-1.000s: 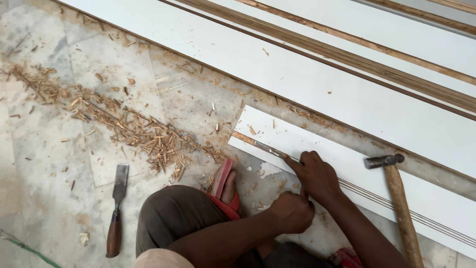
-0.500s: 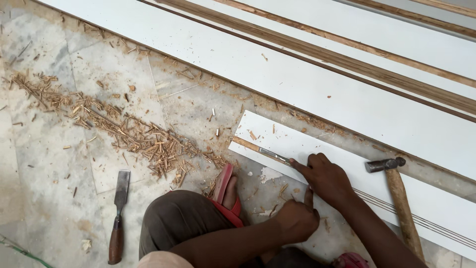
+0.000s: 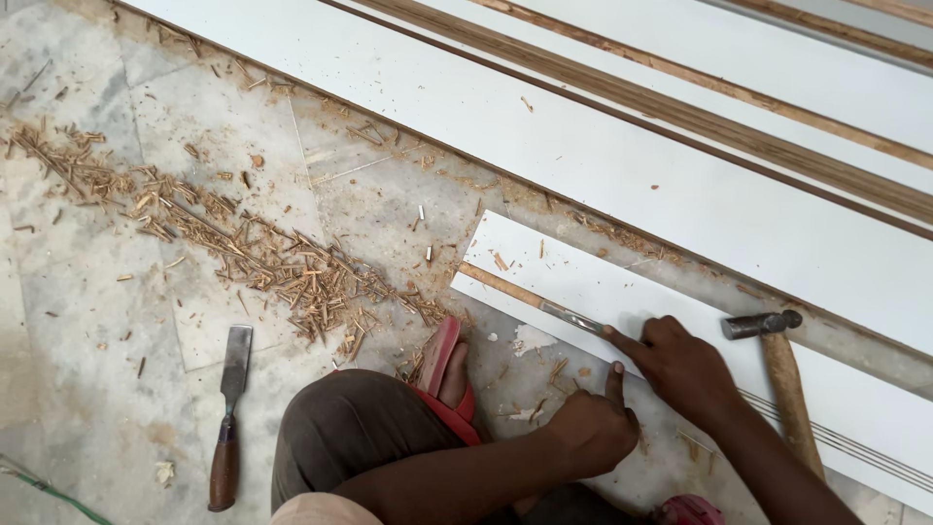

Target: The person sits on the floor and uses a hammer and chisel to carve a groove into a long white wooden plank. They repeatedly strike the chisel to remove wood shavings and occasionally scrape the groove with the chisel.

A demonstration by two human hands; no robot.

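The right hand [image 3: 685,371] is pressing a chisel [image 3: 544,304] along the edge of the white board [image 3: 622,292] on the floor, grip closed on it; the left hand [image 3: 595,428] is resting fisted beside; shavings [image 3: 253,253] suggest much trimming is done, more edge remaining.

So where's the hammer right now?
The hammer lies at lower right in the head view, across the white board, just right of the right hand.

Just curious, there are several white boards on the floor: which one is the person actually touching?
The short white board nearest the person's knee. The right hand presses on its edge; the long boards beyond lie untouched.
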